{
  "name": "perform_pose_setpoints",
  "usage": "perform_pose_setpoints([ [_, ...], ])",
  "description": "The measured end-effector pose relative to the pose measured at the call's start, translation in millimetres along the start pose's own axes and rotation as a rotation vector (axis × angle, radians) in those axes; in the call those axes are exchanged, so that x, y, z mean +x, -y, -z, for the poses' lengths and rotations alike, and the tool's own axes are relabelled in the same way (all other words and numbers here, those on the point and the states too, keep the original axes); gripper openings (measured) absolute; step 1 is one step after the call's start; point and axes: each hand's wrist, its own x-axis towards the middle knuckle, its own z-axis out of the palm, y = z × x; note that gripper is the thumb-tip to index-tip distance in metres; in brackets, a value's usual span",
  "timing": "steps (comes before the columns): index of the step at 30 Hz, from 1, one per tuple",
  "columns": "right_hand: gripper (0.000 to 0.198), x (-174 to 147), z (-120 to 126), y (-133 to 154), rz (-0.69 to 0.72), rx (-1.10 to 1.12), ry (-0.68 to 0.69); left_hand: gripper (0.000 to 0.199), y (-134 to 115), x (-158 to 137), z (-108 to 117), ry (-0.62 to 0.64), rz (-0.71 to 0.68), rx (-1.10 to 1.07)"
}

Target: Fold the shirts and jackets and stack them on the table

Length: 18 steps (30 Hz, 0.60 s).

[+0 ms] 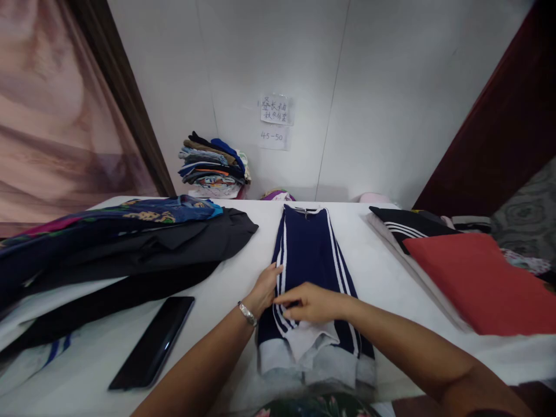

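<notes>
A navy zip jacket (306, 249) with white side stripes and a pale grey hem lies lengthwise on the white table, its collar at the far end. One sleeve is folded inward, and its pale cuff (309, 341) rests over the hem. At the jacket's left edge, my left hand (263, 291) has its fingers closed on the striped fabric. Reaching across the front from the right, my right hand (313, 302) has bent fingers closed on the folded sleeve near the left hand. The fabric hides part of the left fingers.
A black phone (152, 343) lies on the white table (234, 324). Dark clothes (143, 249) are heaped at left. On the right are a folded red garment (482, 284) and a black striped one (408, 226). A folded clothes stack (212, 165) stands by the back wall beneath paper notes (277, 110).
</notes>
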Motion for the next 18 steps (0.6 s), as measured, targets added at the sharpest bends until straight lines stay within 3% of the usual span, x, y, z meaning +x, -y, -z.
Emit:
perform_pose_setpoints([
  [4,0.021,1,37,-58,-0.194,0.345,-0.675,0.033,3,-2,11,-0.112,0.027,-0.035],
  [6,0.021,1,58,-88,-0.415,0.552,-0.906,0.030,6,-4,15,-0.147,0.067,-0.029],
  [8,0.027,2,72,-112,-0.531,0.639,-0.955,0.029,8,-5,16,-0.168,0.076,-0.004],
  [11,0.034,12,79,-135,-0.584,0.718,-0.932,0.029,9,-4,14,-0.195,0.066,0.028],
  [15,0.032,36,80,-149,-0.567,0.811,-0.930,0.030,11,-1,14,-0.154,0.045,0.031],
  [18,0.026,50,85,-155,-0.478,0.892,-0.921,0.029,11,-2,15,-0.163,0.029,0.042],
])
